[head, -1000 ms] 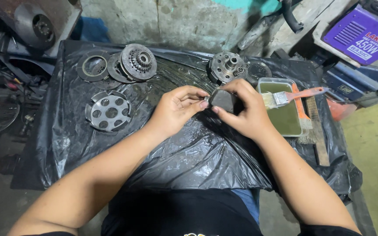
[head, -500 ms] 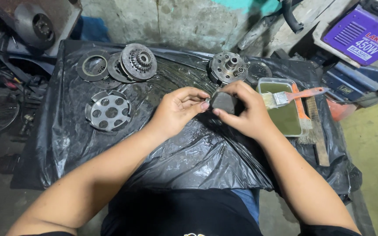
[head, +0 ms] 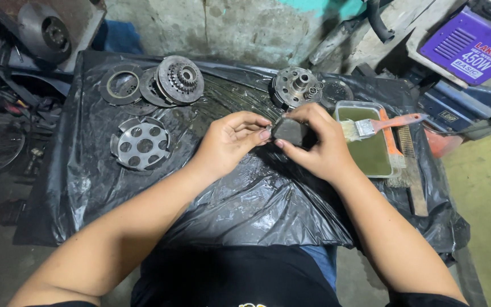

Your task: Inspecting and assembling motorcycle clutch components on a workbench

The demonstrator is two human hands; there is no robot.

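The small dark metal part (head: 291,132) sits between both hands at the middle of the black plastic sheet (head: 240,204), lifted just off its surface. The right hand (head: 322,145) is wrapped round it from the right, fingers curled over the top and thumb under, gripping it firmly. The left hand (head: 231,142) meets it from the left, its fingertips pinched against the part's near edge (whether they pull at something on it or only steady it is too small to tell).

Compared with the views from a second and half a second ago, almost nothing has shifted: both hands keep the same hold in the same spot, and the part has not turned noticeably. My reading is that the fine fingerwork on this piece is ongoing rather than finished.

Just right of the hands lies a shallow tray of greenish liquid (head: 370,150) with an orange-handled paintbrush (head: 379,125) resting across it. Farther off, a round hub with a centre shaft (head: 296,86) stands behind the hands. To the far left are a toothed clutch assembly (head: 177,79), a flat ring (head: 121,84) and, nearer, a perforated round plate (head: 140,143).
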